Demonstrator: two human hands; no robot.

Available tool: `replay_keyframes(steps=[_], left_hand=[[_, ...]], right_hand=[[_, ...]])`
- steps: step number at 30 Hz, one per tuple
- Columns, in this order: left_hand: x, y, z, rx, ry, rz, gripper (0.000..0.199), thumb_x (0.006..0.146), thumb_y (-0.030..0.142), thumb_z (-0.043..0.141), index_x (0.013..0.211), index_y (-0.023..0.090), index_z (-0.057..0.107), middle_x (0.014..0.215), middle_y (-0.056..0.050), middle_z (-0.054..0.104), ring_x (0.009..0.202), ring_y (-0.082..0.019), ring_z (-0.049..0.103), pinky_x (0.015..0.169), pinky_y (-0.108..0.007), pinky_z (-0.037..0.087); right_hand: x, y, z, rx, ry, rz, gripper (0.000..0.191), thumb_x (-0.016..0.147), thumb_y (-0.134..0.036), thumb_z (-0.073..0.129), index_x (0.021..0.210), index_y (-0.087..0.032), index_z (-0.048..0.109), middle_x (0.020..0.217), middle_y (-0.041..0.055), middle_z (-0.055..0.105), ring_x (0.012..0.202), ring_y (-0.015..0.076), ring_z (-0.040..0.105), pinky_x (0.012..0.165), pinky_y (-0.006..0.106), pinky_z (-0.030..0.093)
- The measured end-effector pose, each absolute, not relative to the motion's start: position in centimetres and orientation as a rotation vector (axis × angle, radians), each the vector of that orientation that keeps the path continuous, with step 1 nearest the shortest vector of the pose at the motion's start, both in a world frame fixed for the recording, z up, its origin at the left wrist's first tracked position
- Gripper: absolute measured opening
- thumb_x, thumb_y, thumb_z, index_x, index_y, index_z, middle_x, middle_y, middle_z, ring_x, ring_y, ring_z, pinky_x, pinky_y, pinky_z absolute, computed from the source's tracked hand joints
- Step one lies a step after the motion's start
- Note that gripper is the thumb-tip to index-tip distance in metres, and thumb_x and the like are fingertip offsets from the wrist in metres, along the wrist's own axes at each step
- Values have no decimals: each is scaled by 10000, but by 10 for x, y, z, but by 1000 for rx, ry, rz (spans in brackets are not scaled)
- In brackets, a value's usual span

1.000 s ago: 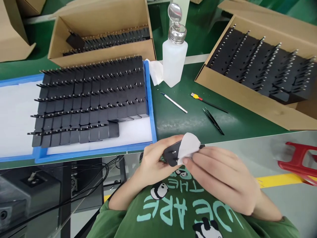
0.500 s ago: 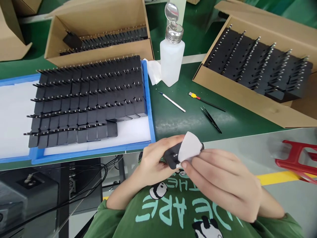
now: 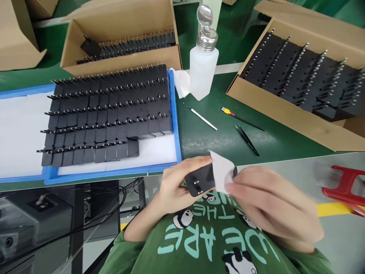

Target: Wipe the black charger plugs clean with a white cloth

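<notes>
My left hand [image 3: 175, 186] is wrapped round a black power adapter [image 3: 199, 179] whose metal prongs face up toward me. Between the fingers of my right hand [image 3: 270, 198] is a white cloth [image 3: 222, 173], a thin piece covering the adapter's right end. Its lower edge is pinched at my fingertips, and the right hand is slightly blurred. Both hands are just off the front edge of the green table. More black adapters of the same kind [image 3: 107, 110] stand in rows, prongs up, in a blue-edged tray [image 3: 114, 173] to the left.
Cardboard boxes with black adapters stand at back left [image 3: 119, 64] and right [image 3: 285, 114]. A white pump bottle [image 3: 203, 72] with its metal lid up stands beside a crumpled white wipe [image 3: 181, 83]. A craft knife [image 3: 203, 118], a USB cable [image 3: 242, 118] and tweezers [image 3: 247, 140] lie nearby.
My right hand has moved a little right with the cloth, baring more of the adapter's pronged face. The adapter has tilted slightly in my left hand. The view has shifted slightly.
</notes>
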State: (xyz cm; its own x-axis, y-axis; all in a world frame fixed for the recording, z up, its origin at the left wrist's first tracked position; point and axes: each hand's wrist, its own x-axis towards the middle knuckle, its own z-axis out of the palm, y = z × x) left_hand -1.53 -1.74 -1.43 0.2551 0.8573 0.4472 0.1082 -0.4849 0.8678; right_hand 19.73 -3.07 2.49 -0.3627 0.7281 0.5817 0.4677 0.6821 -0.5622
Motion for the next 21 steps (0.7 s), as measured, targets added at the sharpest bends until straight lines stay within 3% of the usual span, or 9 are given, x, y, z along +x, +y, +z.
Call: replay_keyframes(steps=[3,9,21], left_hand=[[-14,-18,-15,1810,905,1298,502,815,173,797,1293,178,643,1170,-105,759,1051,-206,749,904,-256,621],[-13,-19,-15,1902,946,1292,461,864,97,706,1313,169,624,1202,-104,745,1108,-207,725,960,-287,611],[-11,-23,-14,1900,951,1289,464,863,92,699,1315,163,621,1189,-99,748,1095,-207,730,951,-272,619]], right_hand=[[186,-35,26,-877,-2088,573,283,894,1,610,1127,-144,680,1029,48,696,908,139,667,778,271,608],[182,-31,20,-836,-2106,468,222,907,22,568,1068,-94,667,966,81,699,859,170,633,675,320,565],[185,-37,26,-852,-2159,449,216,879,29,582,1025,-91,686,960,99,720,881,201,676,709,339,604]])
